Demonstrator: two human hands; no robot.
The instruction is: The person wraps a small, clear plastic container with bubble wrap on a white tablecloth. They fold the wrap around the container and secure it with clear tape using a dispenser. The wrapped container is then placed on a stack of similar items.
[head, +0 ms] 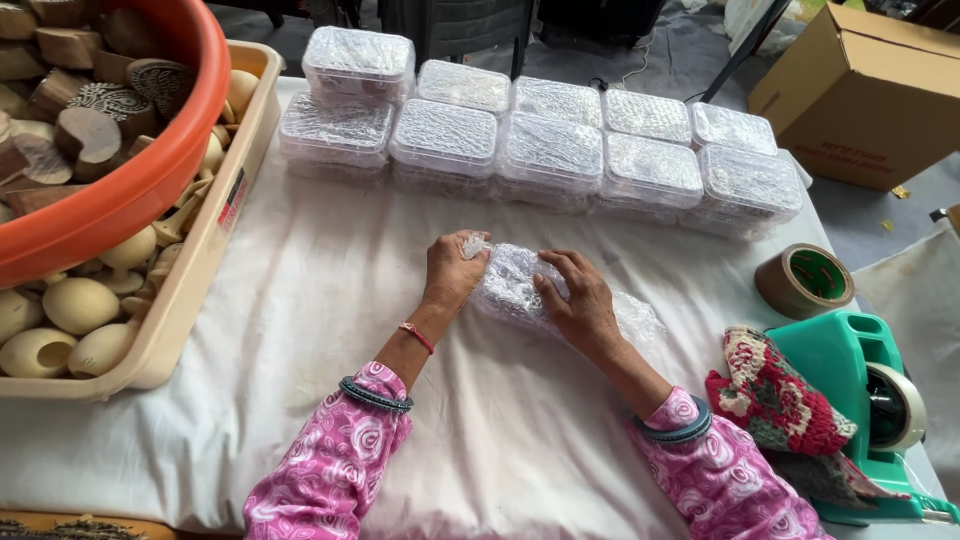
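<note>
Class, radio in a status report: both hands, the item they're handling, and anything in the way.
Left hand and right hand both gripping the bubble-wrapped bundle on the white cloth. Nothing in the way; wrapped boxes sit beyond.

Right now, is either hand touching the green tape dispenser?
No. Both the left hand and the right hand press on a bubble-wrapped bundle mid-table, while the green tape dispenser sits apart at the right edge.

Orange tub (150, 190), teal tape dispenser (845, 365), pink rose-patterned sleeves (330, 470)
</note>
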